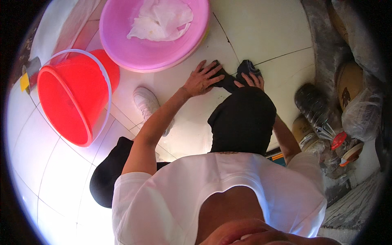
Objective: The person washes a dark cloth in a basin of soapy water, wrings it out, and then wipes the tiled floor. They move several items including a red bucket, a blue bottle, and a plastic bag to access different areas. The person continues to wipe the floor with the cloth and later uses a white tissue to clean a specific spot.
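On the tiled floor, just beyond a black-clad knee, lies a dark cloth piece [226, 80], with a rolled or folded part at its right end. My left hand [205, 79] rests on its left end, palm down with the fingers spread. The fingers of my right hand [254, 80] lie over the folded end; the knee hides much of that palm, so its grip is unclear. Up and to the left stands a pink plastic basin [131, 50] with a crumpled white cloth [162, 21] in it.
A red plastic bucket [99, 82] with a white handle lies tipped at the left. A white shoe [145, 99] is on the floor near my left forearm. At the right are a large dark plastic bottle [312, 104] with a red cap, clear plastic bags [363, 116] and brown rounded containers [350, 81].
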`<state>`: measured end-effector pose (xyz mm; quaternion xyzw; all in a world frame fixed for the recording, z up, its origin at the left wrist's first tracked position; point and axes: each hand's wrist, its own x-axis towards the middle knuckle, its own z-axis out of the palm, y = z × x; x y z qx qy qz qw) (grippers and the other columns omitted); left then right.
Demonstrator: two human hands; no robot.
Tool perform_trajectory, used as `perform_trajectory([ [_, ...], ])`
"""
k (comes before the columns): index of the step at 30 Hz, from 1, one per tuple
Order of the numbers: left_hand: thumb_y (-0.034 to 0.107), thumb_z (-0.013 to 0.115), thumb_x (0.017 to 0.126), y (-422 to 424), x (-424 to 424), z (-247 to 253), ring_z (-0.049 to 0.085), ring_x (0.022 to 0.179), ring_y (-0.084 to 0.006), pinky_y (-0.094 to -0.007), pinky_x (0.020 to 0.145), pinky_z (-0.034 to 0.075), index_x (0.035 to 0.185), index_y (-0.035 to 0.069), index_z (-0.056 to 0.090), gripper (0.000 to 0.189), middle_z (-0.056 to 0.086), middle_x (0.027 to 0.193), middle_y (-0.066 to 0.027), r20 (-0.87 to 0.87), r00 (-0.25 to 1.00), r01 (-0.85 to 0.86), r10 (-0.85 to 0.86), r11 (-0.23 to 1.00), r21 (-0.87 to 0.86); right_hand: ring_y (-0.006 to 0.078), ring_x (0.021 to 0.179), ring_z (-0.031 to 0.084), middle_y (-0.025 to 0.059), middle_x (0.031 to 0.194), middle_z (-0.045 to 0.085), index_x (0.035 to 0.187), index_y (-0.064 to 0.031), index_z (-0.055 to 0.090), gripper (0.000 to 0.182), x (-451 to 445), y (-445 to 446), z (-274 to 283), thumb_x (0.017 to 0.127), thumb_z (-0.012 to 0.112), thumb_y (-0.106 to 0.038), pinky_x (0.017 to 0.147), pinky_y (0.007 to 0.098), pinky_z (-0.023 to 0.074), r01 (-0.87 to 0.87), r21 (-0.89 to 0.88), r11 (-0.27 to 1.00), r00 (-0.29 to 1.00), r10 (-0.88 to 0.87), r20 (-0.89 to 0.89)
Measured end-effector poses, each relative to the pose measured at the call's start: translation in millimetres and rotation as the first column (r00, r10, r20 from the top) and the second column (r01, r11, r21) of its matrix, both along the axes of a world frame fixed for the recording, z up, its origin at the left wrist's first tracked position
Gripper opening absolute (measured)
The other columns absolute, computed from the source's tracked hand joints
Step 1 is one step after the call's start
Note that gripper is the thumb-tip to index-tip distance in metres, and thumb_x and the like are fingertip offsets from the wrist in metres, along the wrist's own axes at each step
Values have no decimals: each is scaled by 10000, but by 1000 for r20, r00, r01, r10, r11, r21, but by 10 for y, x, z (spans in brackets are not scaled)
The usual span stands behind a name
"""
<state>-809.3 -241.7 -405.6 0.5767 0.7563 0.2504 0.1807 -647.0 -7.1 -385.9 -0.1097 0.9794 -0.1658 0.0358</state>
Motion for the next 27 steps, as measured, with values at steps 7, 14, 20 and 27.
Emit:
perform_trajectory([
  [7, 97, 648, 689, 598, -218, -29, 543, 924, -309, -418, 761, 460, 1167, 171, 485, 511, 526, 985, -114, 126, 898, -425, 423, 905, -11, 293, 995, 495, 90, 1111, 540, 1096, -147, 615, 266, -1434, 958, -135, 855, 603, -257, 877, 417, 416, 476, 21, 879, 834, -459, 306],
  [14, 30, 522, 771, 1872, -1181, -104, 457, 1086, -337, -471, 907, 386, 1157, 157, 525, 406, 482, 1194, -136, -164, 753, -569, 637, 755, 326, 325, 1198, 404, 133, 1254, 493, 1228, -151, 537, 469, -2867, 1900, -225, 779, 492, -23, 998, 437, 326, 127, 427, 895, 984, -58, -170],
  [20, 21, 573, 756, 1550, -912, -367, 453, 1123, -348, -483, 952, 375, 1193, 191, 523, 472, 455, 1274, -92, -117, 922, -357, 370, 927, 116, 354, 1032, 500, 124, 1230, 498, 1318, -159, 441, 495, -1320, 1683, -750, 835, 535, -106, 899, 464, 445, 292, 591, 752, 954, -271, -128],
  [27, 162, 533, 807, 291, 532, -166, 443, 1122, -279, -450, 985, 347, 1089, 217, 602, 295, 497, 1195, -39, 95, 989, -108, 113, 993, -56, 278, 892, 564, 91, 939, 542, 990, -178, 606, 164, 332, 324, -90, 830, 586, -205, 644, 383, 515, 366, 52, 929, 901, -367, 229],
])
